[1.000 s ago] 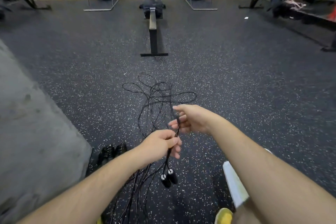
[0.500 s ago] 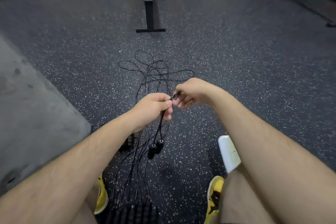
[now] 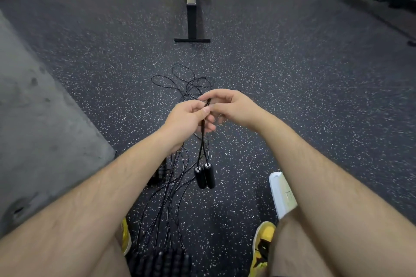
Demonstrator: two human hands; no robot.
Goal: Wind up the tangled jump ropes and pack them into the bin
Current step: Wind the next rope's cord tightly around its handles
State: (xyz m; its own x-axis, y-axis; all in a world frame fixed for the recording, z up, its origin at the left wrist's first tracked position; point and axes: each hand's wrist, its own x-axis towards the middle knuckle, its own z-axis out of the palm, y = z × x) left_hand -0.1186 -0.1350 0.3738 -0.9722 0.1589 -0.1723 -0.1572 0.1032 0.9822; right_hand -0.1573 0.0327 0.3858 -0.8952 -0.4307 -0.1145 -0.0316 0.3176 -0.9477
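As rope (image 3: pixel 202 141) dangles, left hand (image 3: pixel 186 120), right hand (image 3: pixel 233 105) pinch.

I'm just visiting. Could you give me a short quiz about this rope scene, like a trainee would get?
1. True or false: both the left hand and the right hand grip the black rope.
2. What dangles under the hands? A) two black handles B) a towel C) a ball
3. Fill in: the shoes are ___.
Key: 1 true; 2 A; 3 yellow.
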